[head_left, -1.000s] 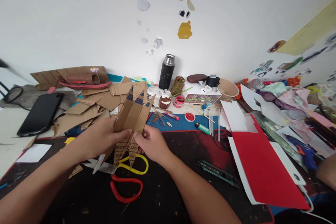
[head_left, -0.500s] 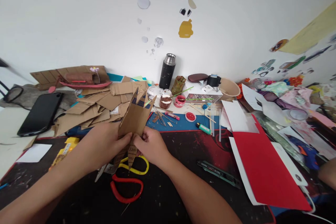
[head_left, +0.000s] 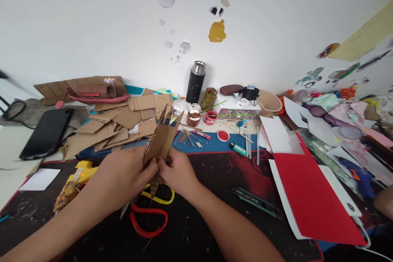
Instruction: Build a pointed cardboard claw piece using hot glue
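Observation:
Between my two hands stands a brown cardboard piece (head_left: 162,141) with pointed tips at its top and a narrow tapered strip hanging below. My left hand (head_left: 130,174) is closed on its left side, thumb pressed to the front. At the lower middle, my right hand (head_left: 178,172) pinches the same cardboard between thumb and fingers. Some fingertips are hidden behind it. Under the hands lie scissors (head_left: 150,233) with one red and one yellow handle loop; my left hand partly covers their blades.
Cardboard scraps (head_left: 123,118) pile up behind my left hand, beside a phone (head_left: 46,133). A yellow glue gun (head_left: 82,174) lies left. A black thermos (head_left: 195,84) and paint jars (head_left: 210,117) stand at the back. A utility knife (head_left: 256,202) and red paper (head_left: 316,196) lie right.
The cardboard has turned, showing more of its left edge and a narrower front. My left hand has shifted slightly right, covering more of the scissor blades and uncovering more of the glue gun.

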`<state>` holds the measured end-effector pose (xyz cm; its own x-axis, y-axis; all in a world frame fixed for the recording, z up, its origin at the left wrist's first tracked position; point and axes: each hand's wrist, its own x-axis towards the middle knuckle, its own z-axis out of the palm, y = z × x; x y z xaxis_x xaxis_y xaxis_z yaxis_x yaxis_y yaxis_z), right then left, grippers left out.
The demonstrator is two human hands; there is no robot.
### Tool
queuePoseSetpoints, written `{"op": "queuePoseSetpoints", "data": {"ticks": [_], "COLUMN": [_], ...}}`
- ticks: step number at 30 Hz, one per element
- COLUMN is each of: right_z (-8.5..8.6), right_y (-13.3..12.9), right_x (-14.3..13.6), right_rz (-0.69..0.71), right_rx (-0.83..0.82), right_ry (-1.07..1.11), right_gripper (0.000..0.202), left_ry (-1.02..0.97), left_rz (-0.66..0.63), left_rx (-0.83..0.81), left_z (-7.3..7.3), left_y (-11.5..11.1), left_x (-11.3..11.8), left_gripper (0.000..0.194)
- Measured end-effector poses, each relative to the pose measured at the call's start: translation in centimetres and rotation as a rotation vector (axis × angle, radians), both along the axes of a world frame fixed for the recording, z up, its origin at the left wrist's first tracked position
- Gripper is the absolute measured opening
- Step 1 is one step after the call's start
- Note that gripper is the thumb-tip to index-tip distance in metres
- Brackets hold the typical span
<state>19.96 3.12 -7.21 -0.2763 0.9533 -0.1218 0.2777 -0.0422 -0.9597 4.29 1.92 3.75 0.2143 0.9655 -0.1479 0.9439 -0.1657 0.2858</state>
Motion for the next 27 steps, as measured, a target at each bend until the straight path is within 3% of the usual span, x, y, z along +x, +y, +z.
{"op": "queuePoseSetpoints", "data": {"ticks": [15,22,27], "right_z": [0.5,1.3,2.0], "right_y": [0.7,0.8,0.6], "right_x": [0.5,0.5,0.6], "right_rz": [-0.019,-0.021,0.018], "right_rx": [-0.034,-0.147,-0.227], "right_ry": [0.006,0.191,0.266], "right_gripper": [0.005,0.002,0.007], "left_ry": [-0.095,-0.446,-0.568], "left_rz": [0.014,0.025,0.036], "left_rx": [0.011,-0.100,-0.163], "left_z": [-1.8,-2.0,-1.3], "left_y": [0.9,2.6,2.8], "left_x": [-0.3,-1.9,-2.7], "left_gripper": [0.030,0.048,0.051]}}
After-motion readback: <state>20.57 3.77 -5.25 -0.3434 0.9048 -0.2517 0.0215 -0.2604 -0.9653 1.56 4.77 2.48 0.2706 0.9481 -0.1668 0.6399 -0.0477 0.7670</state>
